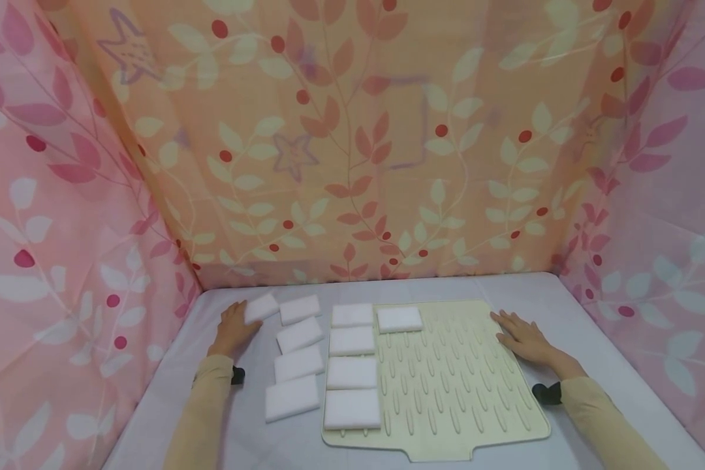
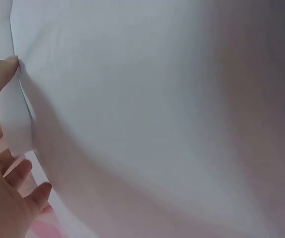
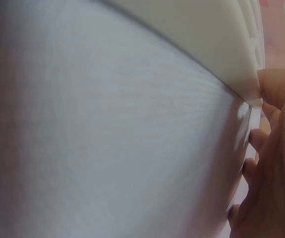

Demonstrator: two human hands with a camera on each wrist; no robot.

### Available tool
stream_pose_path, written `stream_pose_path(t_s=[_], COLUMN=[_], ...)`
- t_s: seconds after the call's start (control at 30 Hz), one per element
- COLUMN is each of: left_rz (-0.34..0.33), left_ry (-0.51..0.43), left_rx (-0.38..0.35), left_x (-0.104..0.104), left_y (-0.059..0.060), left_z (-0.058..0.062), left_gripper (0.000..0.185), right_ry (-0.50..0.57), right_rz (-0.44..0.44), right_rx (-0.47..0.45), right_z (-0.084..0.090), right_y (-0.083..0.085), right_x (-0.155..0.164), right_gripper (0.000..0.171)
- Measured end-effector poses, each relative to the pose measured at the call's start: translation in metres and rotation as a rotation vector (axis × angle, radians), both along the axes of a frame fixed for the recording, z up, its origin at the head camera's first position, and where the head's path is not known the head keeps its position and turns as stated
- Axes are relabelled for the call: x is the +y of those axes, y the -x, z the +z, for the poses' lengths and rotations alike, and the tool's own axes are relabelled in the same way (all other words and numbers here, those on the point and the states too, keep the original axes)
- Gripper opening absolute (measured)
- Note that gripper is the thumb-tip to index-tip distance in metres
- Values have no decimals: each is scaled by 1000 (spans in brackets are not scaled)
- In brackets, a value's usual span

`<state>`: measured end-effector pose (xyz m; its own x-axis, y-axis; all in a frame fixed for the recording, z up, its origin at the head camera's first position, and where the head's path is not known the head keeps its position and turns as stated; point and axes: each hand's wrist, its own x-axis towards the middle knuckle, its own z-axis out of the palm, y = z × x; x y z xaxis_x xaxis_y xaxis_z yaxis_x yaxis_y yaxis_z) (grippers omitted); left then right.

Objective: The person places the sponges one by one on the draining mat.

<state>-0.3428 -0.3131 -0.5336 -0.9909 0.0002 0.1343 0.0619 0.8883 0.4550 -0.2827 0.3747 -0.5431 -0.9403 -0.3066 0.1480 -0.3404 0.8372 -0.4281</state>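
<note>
My left hand (image 1: pixel 235 326) lies flat on the white table at the left, its fingertips touching a white foam block (image 1: pixel 262 306). In the left wrist view the thumb (image 2: pixel 1 69) rests against that block's (image 2: pixel 13 119) long edge. My right hand (image 1: pixel 519 336) rests with straight fingers on the right edge of a cream ribbed mat (image 1: pixel 464 385). The right wrist view shows this hand (image 3: pixel 276 163) beside the mat's edge (image 3: pixel 206 39). Several white blocks lie in a column (image 1: pixel 297 363) left of the mat. Several more sit on the mat's left side (image 1: pixel 351 373), and one (image 1: pixel 399 319) lies near its top.
The white table (image 1: pixel 564 294) is walled on three sides by pink and orange leaf-print cloth (image 1: pixel 352 163). Bare tabletop shows to the right of the mat and behind it. A dark wrist strap (image 1: pixel 546 393) sits on each forearm.
</note>
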Motion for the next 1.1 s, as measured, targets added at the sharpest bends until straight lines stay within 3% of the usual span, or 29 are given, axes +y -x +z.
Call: stream_pose_path(t_s=[0.23, 0.43, 0.6, 0.73, 0.9, 1.1], left_rz=[-6, -23, -37, -33, -25, -47], left_ry=[-20, -12, -20, 4, 23, 26], left_rx=[4, 64, 102, 123, 87, 99], left_x=[0, -2, -5, -9, -12, -9], left_y=[-11, -15, -14, -11, -8, -10], left_z=[12, 15, 18, 20, 23, 28], left_gripper=[71, 70, 73, 77, 77, 77], right_ry=[-25, -14, -5, -1, 4, -3], right_rz=[-16, -8, 6, 10, 12, 1], right_rx=[-59, -41, 11, 2, -10, -21], right_z=[7, 7, 0, -2, 1, 5], right_y=[0, -2, -2, 0, -1, -2], right_x=[-2, -3, 0, 2, 0, -3], right_gripper=[55, 54, 53, 55, 55, 54])
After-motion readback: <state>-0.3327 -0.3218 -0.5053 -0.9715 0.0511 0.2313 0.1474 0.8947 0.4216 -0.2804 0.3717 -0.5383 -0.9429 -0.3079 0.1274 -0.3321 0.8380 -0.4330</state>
